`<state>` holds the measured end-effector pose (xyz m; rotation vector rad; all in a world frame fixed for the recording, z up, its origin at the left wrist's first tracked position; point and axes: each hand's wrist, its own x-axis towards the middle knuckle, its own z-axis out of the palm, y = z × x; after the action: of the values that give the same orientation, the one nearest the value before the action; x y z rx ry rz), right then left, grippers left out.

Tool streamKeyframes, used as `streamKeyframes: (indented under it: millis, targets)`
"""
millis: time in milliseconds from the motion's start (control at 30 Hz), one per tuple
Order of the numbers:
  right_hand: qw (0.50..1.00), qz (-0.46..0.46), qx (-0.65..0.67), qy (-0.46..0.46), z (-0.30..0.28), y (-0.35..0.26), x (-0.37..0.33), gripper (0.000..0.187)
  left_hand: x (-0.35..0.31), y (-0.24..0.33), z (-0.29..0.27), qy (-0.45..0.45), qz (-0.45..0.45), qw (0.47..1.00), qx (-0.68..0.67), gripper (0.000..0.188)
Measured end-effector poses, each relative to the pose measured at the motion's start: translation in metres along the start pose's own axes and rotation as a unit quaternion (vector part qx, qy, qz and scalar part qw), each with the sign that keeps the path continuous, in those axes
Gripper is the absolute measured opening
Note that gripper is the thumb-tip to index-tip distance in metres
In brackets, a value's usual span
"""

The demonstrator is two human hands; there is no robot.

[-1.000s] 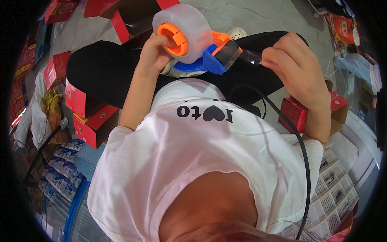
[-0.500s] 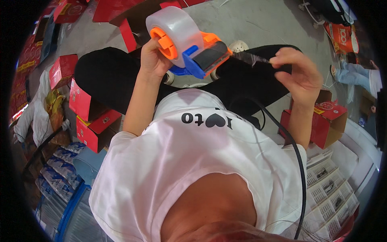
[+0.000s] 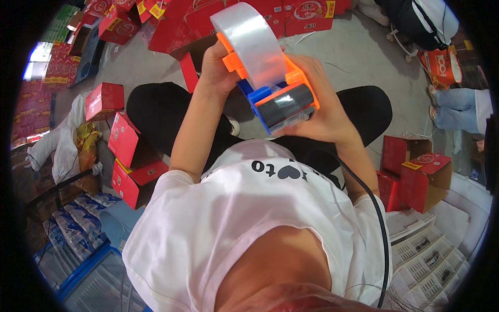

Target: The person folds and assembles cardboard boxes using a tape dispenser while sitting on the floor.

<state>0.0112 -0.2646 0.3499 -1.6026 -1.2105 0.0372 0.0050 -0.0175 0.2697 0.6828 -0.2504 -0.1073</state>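
Grey floor [image 3: 358, 67] is extending ahead of the seated person, with red cartons [image 3: 307, 20] bounding its far side. Left hand [image 3: 215, 68] is gripping the orange hub side of a tape dispenser [image 3: 266, 70], fingertips hidden, above the lap. Right hand [image 3: 331, 106] is cupping the opposite side, beside the black roller [image 3: 287, 105]. Floor is showing between the right knee [image 3: 368, 108] and those cartons; an open-ended carton [image 3: 427, 174] is bounding the right.

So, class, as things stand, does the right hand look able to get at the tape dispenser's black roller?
Probably yes: the right hand is at the tape dispenser, close to its black roller, whose face neither hand covers.
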Motion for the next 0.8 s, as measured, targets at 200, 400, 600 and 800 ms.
streamKeyframes:
  millis: [200, 400, 600, 800]
  targets:
    - [0.995, 0.022, 0.084, 0.055, 0.02, 0.006, 0.015, 0.058, 0.022, 0.014, 0.051, -0.003, 0.071, 0.995, 0.068, 0.081]
    - [0.987, 0.007, -0.07, 0.144, -0.004, 0.02, 0.001, 0.057, -0.015, 0.061, 0.111, -0.029, 0.33, 0.81, 0.485, 0.085]
    - [0.961, -0.056, -0.178, 0.202, -0.007, 0.018, 0.008, 0.058, -0.032, 0.043, 0.16, -0.07, 0.355, 0.504, 0.784, 0.039]
    - [0.947, -0.036, -0.226, 0.225, -0.003, 0.022, 0.0, 0.053, -0.033, 0.03, 0.162, -0.048, 0.377, 0.538, 0.753, 0.019]
